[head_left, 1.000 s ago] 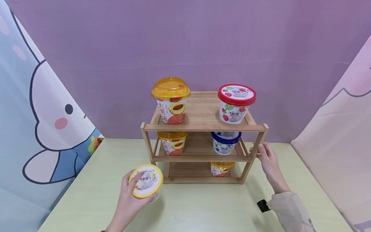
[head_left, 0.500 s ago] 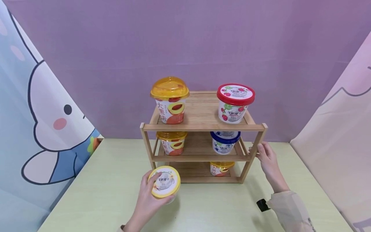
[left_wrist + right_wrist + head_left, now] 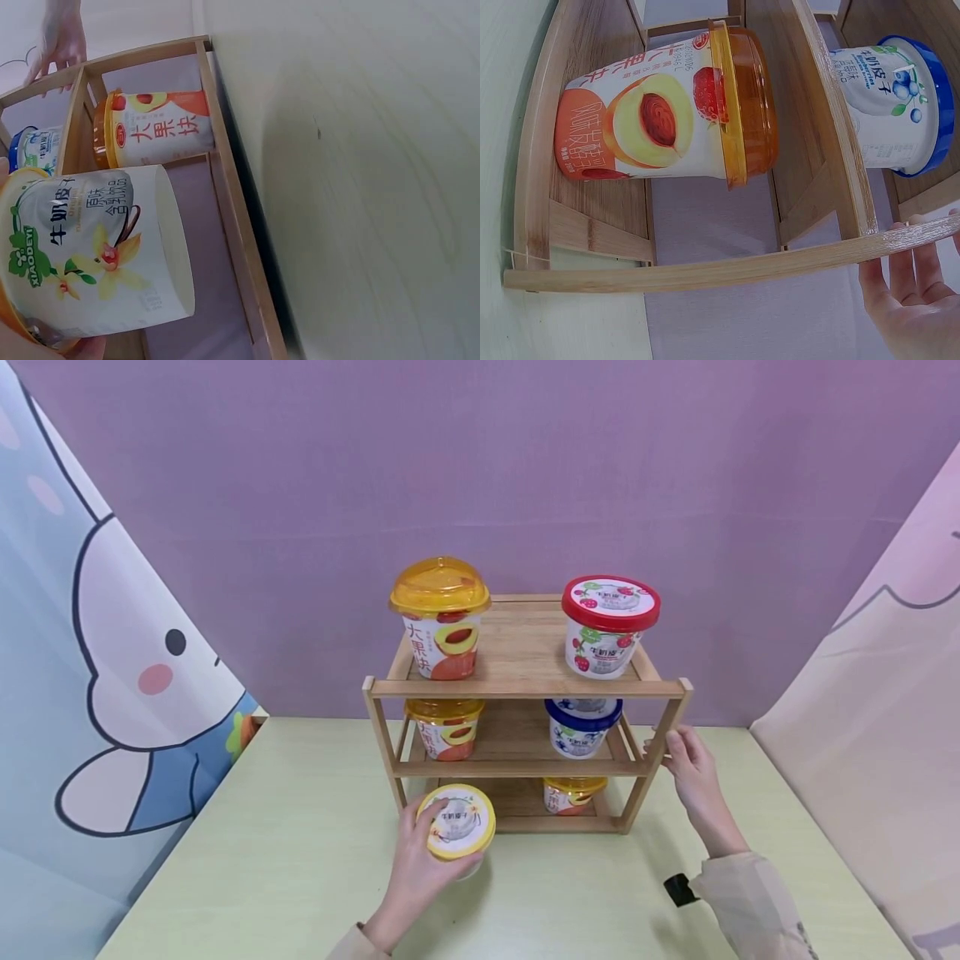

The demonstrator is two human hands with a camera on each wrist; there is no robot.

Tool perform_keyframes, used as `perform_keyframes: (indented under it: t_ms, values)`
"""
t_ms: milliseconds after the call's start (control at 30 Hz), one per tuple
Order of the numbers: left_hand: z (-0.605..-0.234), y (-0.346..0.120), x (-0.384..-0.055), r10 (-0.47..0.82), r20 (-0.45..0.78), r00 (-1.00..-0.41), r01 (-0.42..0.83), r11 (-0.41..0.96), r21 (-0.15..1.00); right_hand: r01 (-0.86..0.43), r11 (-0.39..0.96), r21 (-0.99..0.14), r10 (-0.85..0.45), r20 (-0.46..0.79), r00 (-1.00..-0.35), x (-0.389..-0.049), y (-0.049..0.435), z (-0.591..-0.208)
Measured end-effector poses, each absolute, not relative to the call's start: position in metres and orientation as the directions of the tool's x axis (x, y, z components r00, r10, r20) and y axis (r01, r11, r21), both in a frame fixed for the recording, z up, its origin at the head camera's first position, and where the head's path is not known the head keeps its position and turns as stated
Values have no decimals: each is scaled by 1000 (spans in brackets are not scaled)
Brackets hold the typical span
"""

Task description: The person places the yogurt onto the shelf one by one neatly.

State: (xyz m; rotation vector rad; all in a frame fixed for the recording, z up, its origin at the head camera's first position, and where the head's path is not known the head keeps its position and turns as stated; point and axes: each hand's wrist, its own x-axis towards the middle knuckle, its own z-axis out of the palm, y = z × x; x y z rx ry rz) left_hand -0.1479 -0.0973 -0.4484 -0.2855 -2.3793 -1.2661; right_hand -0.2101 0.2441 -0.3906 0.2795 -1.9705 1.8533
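My left hand (image 3: 420, 860) grips a white paper cup with a yellow-rimmed lid (image 3: 459, 821), held in front of the wooden shelf's lowest tier. Vanilla flowers decorate the side of this cup (image 3: 105, 247) in the left wrist view. At the shelf's right side, my right hand (image 3: 699, 777) holds the upright post, its fingers (image 3: 904, 277) bent against the wood in the right wrist view. The three-tier wooden shelf (image 3: 525, 688) stands on the table. On its lowest tier, at the right, is a cup with an orange lid and peach print (image 3: 568, 798).
Up on the top tier stand a tall orange-domed peach cup (image 3: 442, 639) at left and a red-lidded cup (image 3: 609, 639) at right. The middle tier bears another orange-lidded cup (image 3: 446, 735) and a blue-lidded cup (image 3: 579, 739). A purple curtain (image 3: 480, 477) hangs behind.
My left hand has carried the yellow-lidded cup rightward, from left of the shelf to before its lowest tier. The right hand stays on the post.
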Motion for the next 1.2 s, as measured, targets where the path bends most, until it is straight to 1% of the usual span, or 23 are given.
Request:
perform_keyframes:
  t_ms: [233, 333, 567, 667, 1033, 1200]
  values:
    - [-450, -90, -158, -28, 346, -938, 277, 540, 795, -414, 102, -905, 134, 424, -895, -210, 245, -390]
    - [-452, -89, -163, -36, 321, -946, 254, 531, 808, -417, 90, -905, 131, 426, -895, -209, 245, -389]
    - [-458, -90, -178, -42, 361, -932, 279, 553, 785, -417, 95, -904, 125, 427, -896, -209, 245, -390]
    - [-459, -91, -185, -38, 366, -930, 289, 542, 789, -416, 94, -904, 120, 425, -897, -210, 246, -390]
    - [-464, -93, -207, -46, 302, -952, 245, 474, 846, -417, 92, -904, 121, 426, -897, -209, 245, -390]
    - [-467, -93, -215, -38, 315, -948, 264, 456, 850, -412, 101, -906, 125, 422, -898, -209, 245, -389]
